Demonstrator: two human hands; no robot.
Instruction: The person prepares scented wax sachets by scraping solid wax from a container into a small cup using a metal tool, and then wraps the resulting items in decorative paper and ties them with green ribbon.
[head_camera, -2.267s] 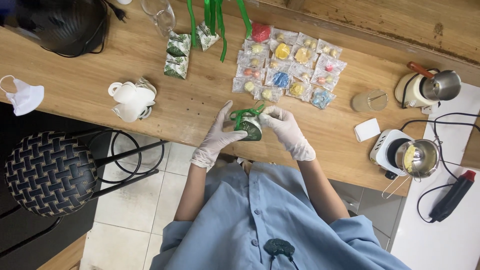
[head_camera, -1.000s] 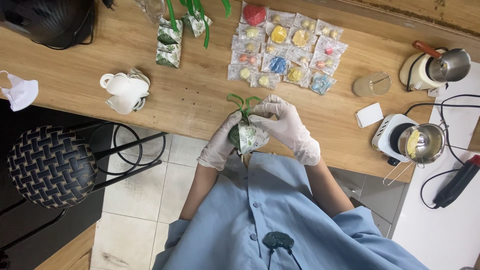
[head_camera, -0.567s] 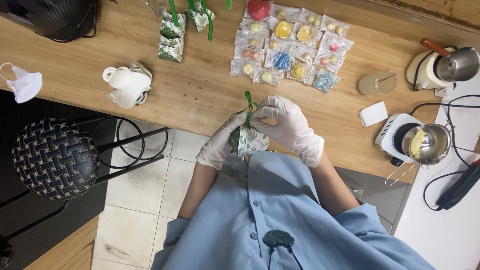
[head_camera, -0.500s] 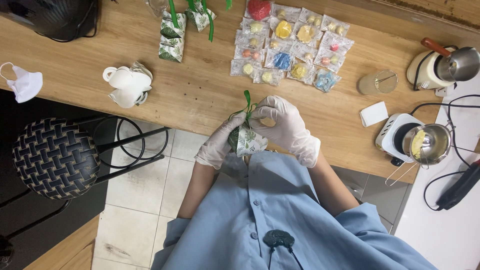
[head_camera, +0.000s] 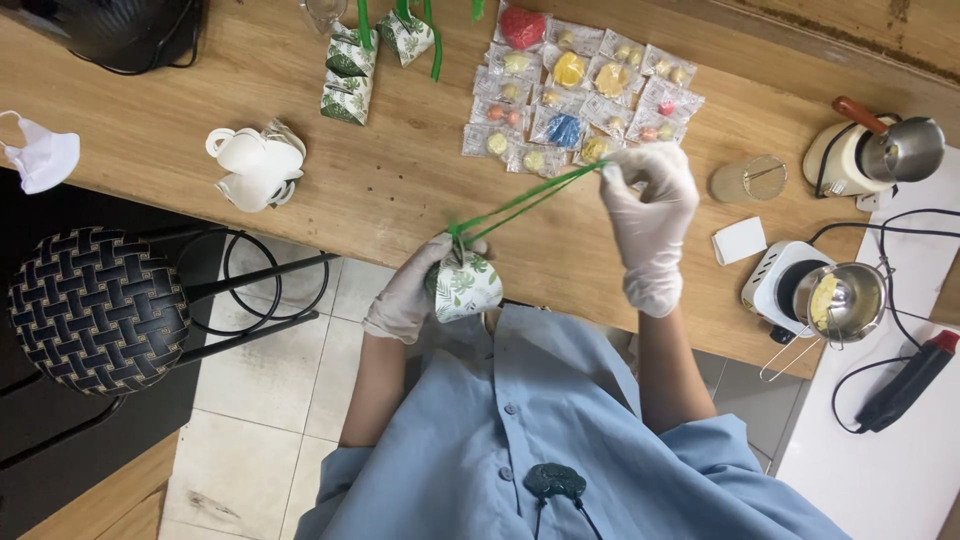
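The left hand (head_camera: 408, 296) is closed around a leaf-print pouch (head_camera: 468, 287) held just in front of the chest; the right hand (head_camera: 650, 215) pinches the green ribbon (head_camera: 525, 203) and pulls it taut up and away. The tie looks mid-way, drawn but not finished. Beyond the hands, tied pouches (head_camera: 350, 72) lie finished and wrapped pieces (head_camera: 575, 100) wait

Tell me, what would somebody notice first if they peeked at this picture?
Probably the green ribbon stretched tight between two gloved hands: the left hand holds a small leaf-print pouch by the table's near edge, and the right hand pulls the ribbon up. Behind it lie colourful wrapped shapes in clear packets.
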